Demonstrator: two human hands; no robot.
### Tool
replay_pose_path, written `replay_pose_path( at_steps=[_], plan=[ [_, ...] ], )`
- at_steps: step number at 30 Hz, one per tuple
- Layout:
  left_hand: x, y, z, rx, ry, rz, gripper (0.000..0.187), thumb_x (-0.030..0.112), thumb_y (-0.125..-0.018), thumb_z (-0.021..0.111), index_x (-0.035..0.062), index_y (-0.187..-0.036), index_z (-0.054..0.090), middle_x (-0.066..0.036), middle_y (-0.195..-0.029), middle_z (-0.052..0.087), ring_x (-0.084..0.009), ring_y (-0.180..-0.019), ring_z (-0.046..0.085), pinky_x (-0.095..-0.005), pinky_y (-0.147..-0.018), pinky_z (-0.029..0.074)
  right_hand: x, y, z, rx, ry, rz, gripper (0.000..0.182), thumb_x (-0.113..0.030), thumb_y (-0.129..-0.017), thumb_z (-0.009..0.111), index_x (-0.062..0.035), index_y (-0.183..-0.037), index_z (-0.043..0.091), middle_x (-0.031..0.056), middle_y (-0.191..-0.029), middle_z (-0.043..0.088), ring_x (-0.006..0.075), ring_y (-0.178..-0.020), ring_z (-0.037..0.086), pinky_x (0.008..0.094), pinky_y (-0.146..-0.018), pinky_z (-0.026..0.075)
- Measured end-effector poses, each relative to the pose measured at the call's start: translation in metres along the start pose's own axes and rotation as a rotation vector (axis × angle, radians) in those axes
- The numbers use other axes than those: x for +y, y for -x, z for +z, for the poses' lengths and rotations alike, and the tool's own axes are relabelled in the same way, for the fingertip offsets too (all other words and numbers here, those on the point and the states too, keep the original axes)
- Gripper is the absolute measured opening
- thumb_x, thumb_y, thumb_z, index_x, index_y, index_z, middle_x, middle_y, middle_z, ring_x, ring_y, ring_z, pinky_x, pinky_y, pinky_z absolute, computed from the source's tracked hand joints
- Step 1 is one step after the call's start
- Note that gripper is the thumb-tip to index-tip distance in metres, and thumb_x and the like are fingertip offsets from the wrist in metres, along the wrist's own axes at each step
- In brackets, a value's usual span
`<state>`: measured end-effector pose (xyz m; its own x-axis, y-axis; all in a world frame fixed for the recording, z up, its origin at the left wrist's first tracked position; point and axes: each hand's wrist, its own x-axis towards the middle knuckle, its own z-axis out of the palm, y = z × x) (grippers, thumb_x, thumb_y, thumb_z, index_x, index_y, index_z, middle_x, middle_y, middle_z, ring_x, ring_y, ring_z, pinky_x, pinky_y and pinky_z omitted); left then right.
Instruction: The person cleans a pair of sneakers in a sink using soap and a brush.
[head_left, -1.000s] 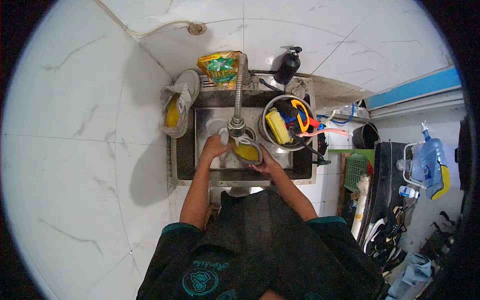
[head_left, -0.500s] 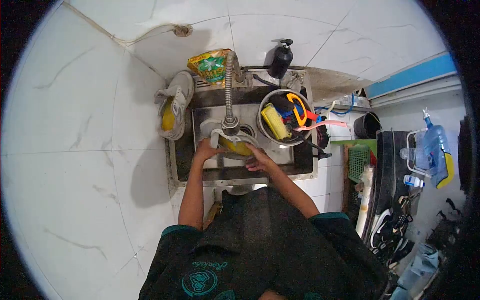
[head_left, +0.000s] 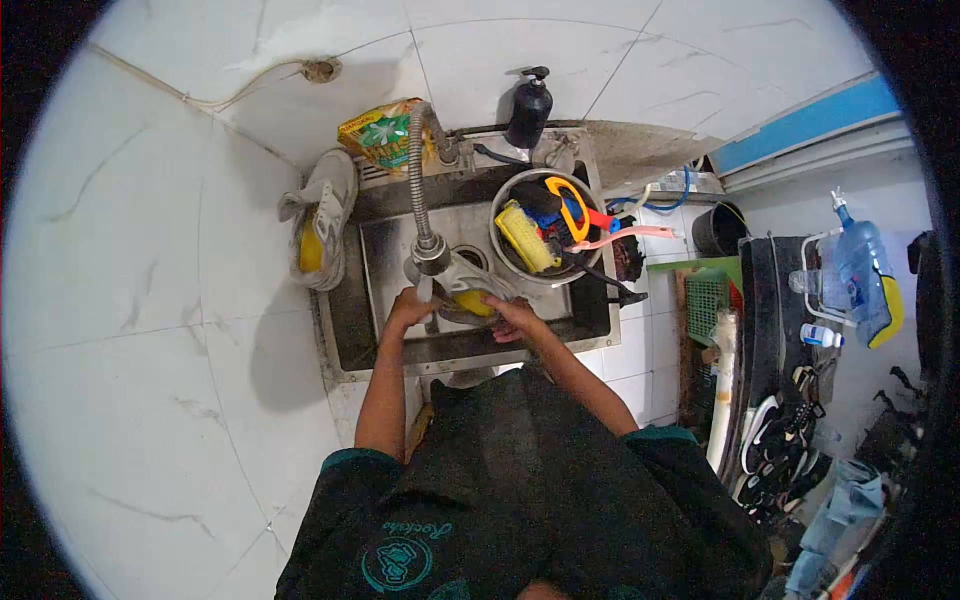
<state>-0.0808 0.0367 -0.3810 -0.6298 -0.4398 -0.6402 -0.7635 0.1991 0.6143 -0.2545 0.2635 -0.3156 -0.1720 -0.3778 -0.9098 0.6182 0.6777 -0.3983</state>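
Over the steel sink [head_left: 345,325] I hold a grey shoe with a yellow inside [head_left: 468,296] under the flexible faucet [head_left: 419,210]. My left hand [head_left: 408,307] grips its left end. On the shoe's right end sits my right hand [head_left: 514,318], fingers curled over the rim. The faucet head hangs right above the shoe. Whether water runs is too small to tell.
A matching grey shoe [head_left: 315,228] lies on the sink's left rim. A metal bowl [head_left: 545,232] with brushes and a yellow sponge sits in the sink's right side. A yellow-green detergent pouch [head_left: 380,132] and black pump bottle [head_left: 528,100] stand behind. Clutter and a blue bottle [head_left: 860,275] fill the right.
The view has shifted, so the sink sits further left and lower in frame. My hands have turned the shoe slightly and drawn it closer under the faucet head.
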Motion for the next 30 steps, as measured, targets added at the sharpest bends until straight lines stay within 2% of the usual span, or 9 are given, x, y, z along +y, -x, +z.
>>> replay_pose_path(
  at_steps=[4, 6, 10, 13, 14, 17, 21, 22, 30],
  plan=[
    [0.023, 0.012, -0.003, 0.104, -0.078, -0.029, 0.053, 0.034, -0.065, 0.080, -0.0028, -0.099, 0.064, -0.017, -0.092, 0.068, -0.0283, -0.084, 0.066, -0.0389, -0.076, 0.052, 0.004, -0.011, -0.011, -0.097, -0.046, 0.027, 0.092, -0.055, -0.069, 0.078, 0.0021, -0.131, 0.041, 0.0215, -0.104, 0.056, 0.0269, -0.071, 0.065, 0.0423, -0.064, 0.061],
    [0.038, 0.025, -0.015, 0.081, -0.084, -0.009, 0.064, 0.041, -0.064, 0.082, -0.0054, -0.103, 0.062, -0.023, -0.096, 0.067, -0.0331, -0.093, 0.067, -0.0412, -0.083, 0.052, 0.008, -0.023, -0.012, -0.166, -0.098, 0.051, 0.087, -0.052, -0.074, 0.076, -0.0036, -0.135, 0.038, 0.0245, -0.107, 0.056, 0.0320, -0.084, 0.065, 0.0436, -0.073, 0.060],
    [0.077, 0.067, -0.024, 0.392, -0.164, 0.104, 0.056, 0.034, -0.063, 0.083, -0.0053, -0.097, 0.061, -0.023, -0.090, 0.066, -0.0381, -0.089, 0.065, -0.0441, -0.080, 0.052, 0.008, -0.040, -0.006, -0.415, -0.303, 0.033, 0.083, -0.049, -0.076, 0.075, -0.0113, -0.139, 0.037, 0.0234, -0.120, 0.051, 0.0359, -0.093, 0.063, 0.0482, -0.079, 0.057],
    [0.084, 0.086, -0.032, 0.548, -0.269, 0.106, 0.049, 0.026, -0.064, 0.082, -0.0051, -0.095, 0.061, -0.024, -0.088, 0.065, -0.0406, -0.088, 0.064, -0.0460, -0.078, 0.051, -0.028, -0.016, 0.007, -0.627, -0.449, 0.076, 0.082, -0.042, -0.079, 0.076, -0.0151, -0.142, 0.031, 0.0256, -0.141, 0.032, 0.0418, -0.120, 0.049, 0.0520, -0.091, 0.052],
    [0.087, 0.092, -0.036, 0.583, -0.237, 0.108, 0.047, 0.024, -0.064, 0.081, -0.0049, -0.094, 0.060, -0.024, -0.088, 0.065, -0.0407, -0.088, 0.064, -0.0464, -0.078, 0.051, -0.020, -0.041, 0.013, -0.698, -0.520, 0.116, 0.093, -0.052, -0.076, 0.075, -0.0186, -0.147, 0.025, 0.0201, -0.148, 0.025, 0.0411, -0.127, 0.043, 0.0613, -0.099, 0.042],
    [0.111, 0.123, -0.047, 0.656, -0.209, 0.108, 0.042, 0.022, -0.067, 0.078, -0.0043, -0.094, 0.060, -0.023, -0.090, 0.064, -0.0399, -0.088, 0.063, -0.0469, -0.078, 0.050, -0.056, -0.025, 0.030, -0.762, -0.732, 0.060, 0.094, -0.064, -0.076, 0.067, -0.0188, -0.148, 0.026, 0.0113, -0.153, 0.024, 0.0376, -0.130, 0.041, 0.0674, -0.103, 0.031],
    [0.102, 0.133, -0.038, 0.869, -0.407, 0.319, 0.040, 0.023, -0.069, 0.076, -0.0031, -0.095, 0.060, -0.022, -0.095, 0.061, -0.0389, -0.092, 0.060, -0.0467, -0.080, 0.048, -0.050, -0.104, 0.068, -0.672, -0.622, -0.035, 0.079, -0.068, -0.079, 0.058, -0.0143, -0.136, 0.048, 0.0088, -0.140, 0.048, 0.0316, -0.126, 0.046, 0.0576, -0.102, 0.036],
    [0.099, 0.133, -0.037, 0.953, -0.469, 0.409, 0.040, 0.024, -0.070, 0.076, -0.0028, -0.096, 0.060, -0.021, -0.096, 0.061, -0.0388, -0.093, 0.059, -0.0466, -0.080, 0.048, -0.070, -0.068, 0.073, -0.511, -0.625, -0.044, 0.070, -0.062, -0.081, 0.059, -0.0140, -0.132, 0.053, 0.0101, -0.132, 0.055, 0.0318, -0.121, 0.050, 0.0524, -0.100, 0.039],
    [0.088, 0.145, -0.045, 0.745, -0.222, 0.351, 0.049, 0.038, -0.073, 0.076, -0.0012, -0.100, 0.065, -0.021, -0.102, 0.062, -0.0396, -0.102, 0.055, -0.0454, -0.093, 0.041, -0.071, -0.107, 0.064, -0.570, -0.684, -0.293, 0.059, -0.039, -0.080, 0.067, -0.0087, -0.128, 0.054, 0.0074, -0.124, 0.059, 0.0249, -0.112, 0.056, 0.0424, -0.098, 0.043]
  ],
)
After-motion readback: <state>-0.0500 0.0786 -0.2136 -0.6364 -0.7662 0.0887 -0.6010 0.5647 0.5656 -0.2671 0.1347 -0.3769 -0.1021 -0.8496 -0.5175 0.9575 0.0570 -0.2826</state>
